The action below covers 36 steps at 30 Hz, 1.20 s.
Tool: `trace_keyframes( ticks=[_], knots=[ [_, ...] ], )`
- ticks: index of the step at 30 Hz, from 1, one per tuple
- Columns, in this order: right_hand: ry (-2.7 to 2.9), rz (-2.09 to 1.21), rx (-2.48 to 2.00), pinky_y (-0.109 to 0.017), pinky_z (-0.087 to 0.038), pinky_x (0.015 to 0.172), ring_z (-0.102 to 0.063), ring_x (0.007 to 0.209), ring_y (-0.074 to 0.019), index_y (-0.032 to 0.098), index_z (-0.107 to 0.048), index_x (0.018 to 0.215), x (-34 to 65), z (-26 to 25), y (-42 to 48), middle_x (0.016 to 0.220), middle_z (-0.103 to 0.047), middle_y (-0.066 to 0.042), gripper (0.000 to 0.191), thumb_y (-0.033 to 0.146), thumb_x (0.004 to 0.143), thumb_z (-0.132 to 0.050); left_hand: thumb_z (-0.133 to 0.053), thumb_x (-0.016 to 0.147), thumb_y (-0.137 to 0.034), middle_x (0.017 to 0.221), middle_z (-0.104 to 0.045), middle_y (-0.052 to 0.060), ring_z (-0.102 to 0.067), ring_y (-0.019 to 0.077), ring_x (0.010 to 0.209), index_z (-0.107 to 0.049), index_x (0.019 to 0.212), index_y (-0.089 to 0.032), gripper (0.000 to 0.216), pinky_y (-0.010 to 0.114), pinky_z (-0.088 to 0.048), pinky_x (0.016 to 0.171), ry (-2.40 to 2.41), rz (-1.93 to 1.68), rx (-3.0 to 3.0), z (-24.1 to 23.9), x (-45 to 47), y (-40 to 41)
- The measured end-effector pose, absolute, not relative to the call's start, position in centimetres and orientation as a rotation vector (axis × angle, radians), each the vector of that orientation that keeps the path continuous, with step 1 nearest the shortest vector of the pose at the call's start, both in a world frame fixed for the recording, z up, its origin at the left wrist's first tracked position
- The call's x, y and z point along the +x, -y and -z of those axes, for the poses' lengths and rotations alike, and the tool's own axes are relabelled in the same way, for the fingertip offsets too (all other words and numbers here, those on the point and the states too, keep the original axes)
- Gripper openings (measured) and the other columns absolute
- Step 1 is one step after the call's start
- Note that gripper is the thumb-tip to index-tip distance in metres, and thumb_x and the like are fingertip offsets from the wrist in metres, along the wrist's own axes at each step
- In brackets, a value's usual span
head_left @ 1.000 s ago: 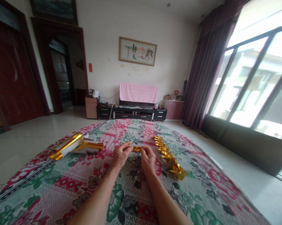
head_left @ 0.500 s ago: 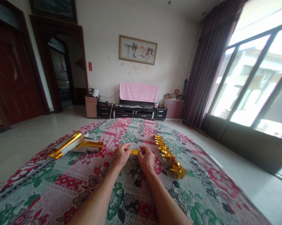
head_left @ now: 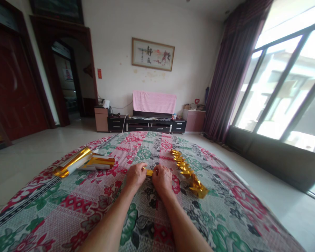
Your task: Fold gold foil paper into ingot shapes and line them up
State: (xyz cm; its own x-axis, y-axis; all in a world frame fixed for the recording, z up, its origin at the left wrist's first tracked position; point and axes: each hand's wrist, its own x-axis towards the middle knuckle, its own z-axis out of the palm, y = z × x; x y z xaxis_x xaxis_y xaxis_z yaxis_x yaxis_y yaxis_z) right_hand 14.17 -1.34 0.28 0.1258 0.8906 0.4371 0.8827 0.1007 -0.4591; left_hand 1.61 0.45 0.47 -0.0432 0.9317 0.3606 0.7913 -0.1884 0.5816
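Observation:
Between my two hands is a small strip of gold foil paper [head_left: 149, 172], stretched level just over the patterned cloth. My left hand [head_left: 136, 175] pinches its left end with thumb and fingers. The right end is gripped by my right hand [head_left: 162, 177], whose curled fingers hide part of the strip. To the right of my hands runs a row of folded gold foil pieces [head_left: 186, 169], several of them nested close together. Off to the left lie curled sheets of gold and white foil paper [head_left: 81, 161].
A floral cloth [head_left: 107, 210] covers the broad surface under my hands. Beyond it, a low black cabinet [head_left: 149, 126] stands against the wall, with a pink towel [head_left: 154, 102] draped over a screen. Purple curtains [head_left: 230, 77] hang by the window at right.
The fingers of my right hand have curled further over the gold strip, and its visible part looks slightly shorter. The row of folded pieces and the loose sheets stay put.

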Motion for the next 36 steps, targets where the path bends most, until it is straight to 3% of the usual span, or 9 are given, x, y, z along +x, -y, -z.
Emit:
trace_keyframes(
  ticks=[9, 21, 29, 36],
  knots=[
    [1.758, 0.007, -1.772, -0.029, -0.028, 0.07, -0.052, 0.083, -0.0208, 0.021, -0.061, 0.085, 14.18, -0.33, 1.46, 0.085, -0.064, -0.005, 0.017, 0.02, 0.076, -0.047, -0.048, 0.08, -0.019, 0.098, -0.068, 0.006, -0.061, 0.0169, 0.087, -0.063, 0.104, -0.02, 0.028, 0.026, -0.041, 0.079, -1.959, -0.927, 2.162, -0.38, 1.76, -0.14],
    [1.748, 0.009, -1.769, -0.029, -0.029, 0.071, -0.051, 0.084, -0.0204, 0.021, -0.06, 0.085, 14.04, -0.27, 1.43, 0.086, -0.063, -0.005, 0.017, 0.019, 0.076, -0.046, -0.052, 0.076, -0.021, 0.09, -0.063, 0.004, -0.058, 0.0151, 0.082, -0.06, 0.105, -0.022, 0.03, 0.023, -0.04, 0.075, -1.978, -0.93, 2.137, -0.13, 1.47, -0.38],
    [1.753, 0.054, -1.767, -0.028, -0.029, 0.07, -0.05, 0.083, -0.0193, 0.022, -0.061, 0.088, 14.12, 0.02, 1.45, 0.087, -0.059, -0.006, 0.017, 0.021, 0.078, -0.047, -0.051, 0.078, -0.022, 0.083, -0.058, 0.003, -0.056, 0.0136, 0.077, -0.062, 0.084, -0.02, 0.012, 0.022, -0.038, 0.071, -1.994, -0.929, 2.187, -0.17, 1.61, -0.05],
    [1.802, 0.084, -1.79, -0.029, -0.03, 0.068, -0.049, 0.082, -0.0195, 0.022, -0.065, 0.08, 14.2, 0.02, 1.54, 0.088, -0.057, -0.006, 0.023, 0.026, 0.083, -0.043, -0.046, 0.082, -0.025, 0.082, -0.059, 0.005, -0.053, 0.0154, 0.083, -0.067, 0.072, -0.02, 0.024, 0.024, -0.037, 0.077, -1.995, -0.856, 2.304, -0.35, 1.39, 0.24]
  ],
)
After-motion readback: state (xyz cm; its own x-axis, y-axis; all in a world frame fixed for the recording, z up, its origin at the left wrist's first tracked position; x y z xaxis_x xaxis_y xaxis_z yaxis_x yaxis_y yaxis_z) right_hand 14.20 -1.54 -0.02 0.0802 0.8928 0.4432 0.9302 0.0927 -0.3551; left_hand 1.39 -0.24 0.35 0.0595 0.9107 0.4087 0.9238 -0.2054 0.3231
